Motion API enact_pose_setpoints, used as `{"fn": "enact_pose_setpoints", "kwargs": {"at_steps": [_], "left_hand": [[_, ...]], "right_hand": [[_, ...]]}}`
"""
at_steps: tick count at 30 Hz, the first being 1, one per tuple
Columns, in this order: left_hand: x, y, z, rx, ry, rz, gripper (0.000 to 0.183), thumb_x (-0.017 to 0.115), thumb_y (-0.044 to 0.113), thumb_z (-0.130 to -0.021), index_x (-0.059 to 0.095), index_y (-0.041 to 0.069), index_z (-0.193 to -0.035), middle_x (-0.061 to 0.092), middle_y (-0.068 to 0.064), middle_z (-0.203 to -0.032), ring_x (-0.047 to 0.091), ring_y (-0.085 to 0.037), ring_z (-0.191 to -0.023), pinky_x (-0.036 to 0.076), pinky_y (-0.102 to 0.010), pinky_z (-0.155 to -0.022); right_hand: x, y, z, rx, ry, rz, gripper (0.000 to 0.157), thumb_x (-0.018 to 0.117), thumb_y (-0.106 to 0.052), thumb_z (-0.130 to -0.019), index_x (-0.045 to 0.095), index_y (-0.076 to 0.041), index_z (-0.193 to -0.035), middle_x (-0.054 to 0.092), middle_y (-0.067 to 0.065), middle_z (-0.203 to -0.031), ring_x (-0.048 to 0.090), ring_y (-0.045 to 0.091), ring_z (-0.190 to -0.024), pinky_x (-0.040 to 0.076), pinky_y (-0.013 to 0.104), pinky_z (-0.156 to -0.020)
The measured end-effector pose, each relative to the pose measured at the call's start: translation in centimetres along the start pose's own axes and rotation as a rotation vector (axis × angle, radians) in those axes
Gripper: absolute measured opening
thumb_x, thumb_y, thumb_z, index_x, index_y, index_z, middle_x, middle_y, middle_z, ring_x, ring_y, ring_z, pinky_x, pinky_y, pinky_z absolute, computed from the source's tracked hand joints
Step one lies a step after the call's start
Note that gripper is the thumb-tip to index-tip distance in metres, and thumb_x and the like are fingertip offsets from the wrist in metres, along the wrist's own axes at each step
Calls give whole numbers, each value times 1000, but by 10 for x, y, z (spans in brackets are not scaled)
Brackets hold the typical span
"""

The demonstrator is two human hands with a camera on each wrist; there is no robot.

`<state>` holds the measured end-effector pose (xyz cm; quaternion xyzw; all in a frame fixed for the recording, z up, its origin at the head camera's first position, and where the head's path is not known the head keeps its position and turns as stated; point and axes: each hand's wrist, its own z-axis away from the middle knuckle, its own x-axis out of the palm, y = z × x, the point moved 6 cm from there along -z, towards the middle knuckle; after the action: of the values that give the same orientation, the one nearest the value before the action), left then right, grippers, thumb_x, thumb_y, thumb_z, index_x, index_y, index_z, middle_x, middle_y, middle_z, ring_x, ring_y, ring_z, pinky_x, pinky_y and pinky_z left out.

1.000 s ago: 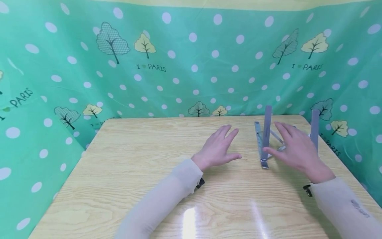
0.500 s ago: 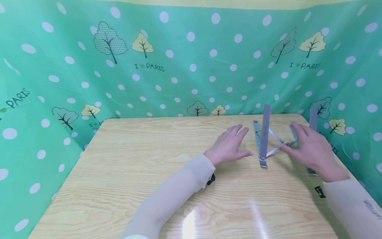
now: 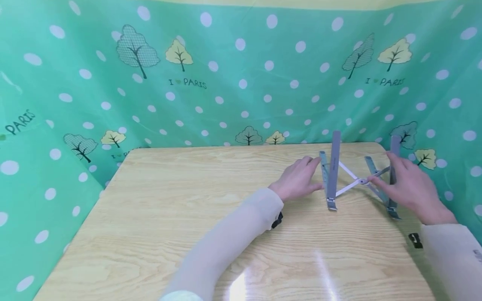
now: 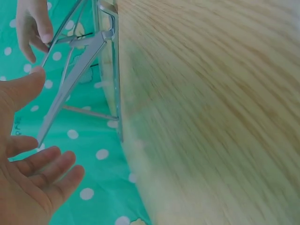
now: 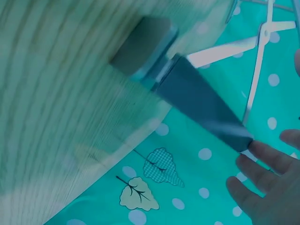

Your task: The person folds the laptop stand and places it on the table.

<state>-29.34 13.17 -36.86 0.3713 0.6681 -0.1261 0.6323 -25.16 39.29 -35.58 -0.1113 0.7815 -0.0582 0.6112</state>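
Note:
A grey metal folding laptop stand stands unfolded on the right part of the table, its two raised arms joined by crossed struts. Just left of it, my left hand has thumb and fingers spread towards the left arm; in the left wrist view the fingertips lie close to that arm's upper end, contact unclear. My right hand is at the right arm, thumb on its inner side. In the right wrist view, the fingertips of the right hand are at the arm's upper end and seem to touch it, without curling round.
The wood-grain table extends left and forward of the stand. A green polka-dot cloth with printed trees hangs behind and along both sides. The stand is close to the table's right edge.
Both hands have moved right. My left hand has come up beside the stand's left arm; my right hand has passed from between the arms to the right arm. The stand stays in place.

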Motion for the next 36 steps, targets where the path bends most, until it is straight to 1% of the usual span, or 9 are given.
{"fn": "enact_pose_setpoints", "kwargs": {"at_steps": [2,8,14,19,24,26,30,33,36], "left_hand": [[2,2,-4,-10,-7,31,84,67,50,-85,29,14,-150,46,-3,-136,50,-14,-118,47,-24,-94],[9,6,-16,-64,-14,61,80,65,52,-85,33,16,-148,52,0,-125,54,-8,-101,49,-19,-83],[18,10,-25,-113,-20,160,70,63,43,-90,36,14,-147,54,3,-115,53,-4,-89,48,-15,-78],[26,12,-30,-142,-8,235,62,61,35,-92,37,15,-146,56,5,-113,54,-3,-93,47,-13,-79],[32,15,-35,-169,9,328,63,64,29,-91,37,16,-146,59,5,-113,57,-3,-93,47,-12,-75],[33,15,-37,-182,11,361,62,66,28,-91,37,17,-145,61,5,-111,57,-2,-89,47,-12,-73],[34,15,-40,-211,23,398,61,67,25,-90,39,17,-144,61,6,-103,56,-1,-80,46,-12,-67],[35,14,-43,-238,37,429,61,67,21,-90,39,17,-144,60,7,-95,56,-1,-74,46,-11,-62],[35,15,-45,-267,58,457,60,66,16,-91,38,16,-145,59,7,-89,56,-1,-69,47,-11,-59]], "right_hand": [[-1,4,-1,14,-5,-10,97,61,-56,-86,10,-9,-154,33,40,-135,34,58,-114,32,75,-80],[-4,13,-4,37,-18,-37,91,57,-52,-90,10,-7,-154,30,40,-136,33,59,-114,31,76,-80],[-6,24,-7,53,-29,-79,74,43,-36,-99,6,-3,-153,26,38,-142,29,60,-121,27,76,-86],[-1,31,-10,72,-77,-121,71,37,-31,-100,0,0,-152,30,37,-140,36,58,-115,33,74,-83],[5,37,-9,116,-150,-219,71,34,-31,-102,-8,-1,-151,33,42,-134,38,59,-113,38,71,-80],[7,38,-9,126,-158,-245,70,34,-28,-102,-10,-1,-151,35,43,-130,39,60,-112,41,69,-80],[8,39,-10,134,-142,-277,69,35,-21,-102,-10,-1,-151,39,43,-124,45,58,-107,49,60,-72],[8,40,-10,144,-134,-299,69,37,-19,-102,-9,-1,-151,41,43,-122,47,57,-105,51,56,-69],[8,42,-11,150,-124,-312,69,38,-21,-102,-6,0,-151,41,42,-122,47,56,-105,50,56,-69]]}}
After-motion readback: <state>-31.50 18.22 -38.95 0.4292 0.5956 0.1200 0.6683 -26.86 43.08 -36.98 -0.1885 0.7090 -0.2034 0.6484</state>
